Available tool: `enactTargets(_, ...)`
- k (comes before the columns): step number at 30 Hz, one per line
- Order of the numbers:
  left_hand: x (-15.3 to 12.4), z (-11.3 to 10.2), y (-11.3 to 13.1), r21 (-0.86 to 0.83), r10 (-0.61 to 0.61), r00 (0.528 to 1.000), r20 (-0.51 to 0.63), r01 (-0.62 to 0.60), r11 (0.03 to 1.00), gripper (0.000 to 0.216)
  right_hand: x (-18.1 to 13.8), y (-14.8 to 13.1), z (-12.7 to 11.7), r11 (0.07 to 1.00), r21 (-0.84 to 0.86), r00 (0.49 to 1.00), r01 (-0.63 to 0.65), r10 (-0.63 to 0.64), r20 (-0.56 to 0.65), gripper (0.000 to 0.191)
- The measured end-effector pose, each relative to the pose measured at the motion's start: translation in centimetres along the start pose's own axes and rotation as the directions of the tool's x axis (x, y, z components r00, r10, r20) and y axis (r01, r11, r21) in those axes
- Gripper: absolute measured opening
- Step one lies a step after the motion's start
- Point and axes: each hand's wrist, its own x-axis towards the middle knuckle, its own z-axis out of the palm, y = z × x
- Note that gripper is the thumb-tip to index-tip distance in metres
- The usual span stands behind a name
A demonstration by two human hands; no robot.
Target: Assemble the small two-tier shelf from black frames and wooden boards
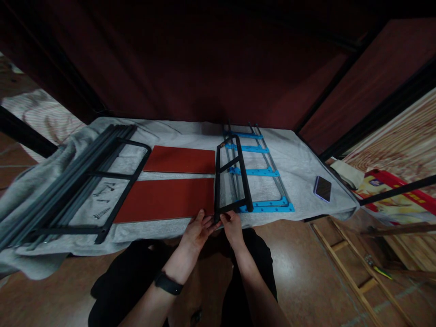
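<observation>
A black metal frame [242, 172] with crossbars is tilted up at the middle of the cloth-covered surface, partly in front of blue brackets on grey rods [259, 172]. My right hand [233, 227] pinches its near lower corner. My left hand [197, 230] is at the same corner from the left, fingers curled round the frame's end, thumb near the front edge of a red-brown board [170, 200]. A second red-brown board [182, 159] lies behind that one. Another black frame [127, 193] rests at the left, over and beside several grey tubes [73, 177].
Screws [102, 200] lie inside the left frame on the grey cloth [296, 154]. A phone [322, 188] sits at the right. On the floor at the right are a wooden ladder-like frame [357, 272] and a tool with yellow-green handles [381, 271]. A dark red panel [211, 68] stands behind.
</observation>
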Motion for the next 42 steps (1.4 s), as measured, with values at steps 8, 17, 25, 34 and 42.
enactTargets(8,0.0,0.0,-0.2,0.021,-0.011,0.999,-0.044,0.012,1.000,0.008,-0.4,-0.9,-0.8,0.970,-0.208,0.992,0.123,-0.113,0.062,0.022)
enactTargets(17,1.0,-0.3,-0.8,-0.027,-0.027,0.999,-0.045,0.026,0.999,0.006,0.2,-1.5,-1.6,0.977,-0.137,0.981,0.164,-0.147,0.127,0.021)
enactTargets(25,1.1,0.0,-1.0,-0.068,-0.030,0.996,-0.081,0.025,0.997,0.015,0.3,-1.6,-0.7,0.993,0.006,0.989,0.115,-0.115,0.094,0.020)
enactTargets(34,0.7,0.7,-1.1,-0.076,-0.008,0.996,-0.085,0.002,0.997,0.010,0.5,-1.3,-0.6,0.995,0.046,0.994,0.084,-0.087,0.062,0.019)
enactTargets(42,0.9,0.6,-1.5,-0.128,0.008,0.999,-0.048,-0.015,0.992,0.011,0.0,-1.7,-0.3,0.998,0.059,0.999,-0.028,0.025,0.043,0.019)
